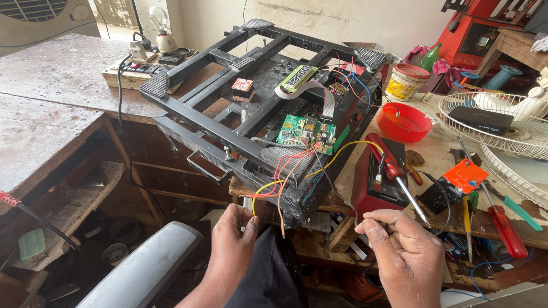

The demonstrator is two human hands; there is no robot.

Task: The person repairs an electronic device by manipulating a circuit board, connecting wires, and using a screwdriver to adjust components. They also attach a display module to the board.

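My left hand [233,239] pinches the end of a yellow wire [342,153] hanging below the black metal frame [228,97] on the bench. My right hand [399,251] is curled at the lower right, fingertips together on a thin wire whose detail I cannot make out. Red and orange wires [288,165] run from a green circuit board [305,132] on the frame down toward my hands. A grey ribbon cable joins that board to a green display module [298,77].
A red-handled screwdriver [394,168] lies on a dark red battery [379,182]. Beyond it stand a red bowl [406,122], a tin [404,81], a white fan grille [502,122], more screwdrivers [505,222] and an orange module [463,175]. A power strip [137,68] sits far left.
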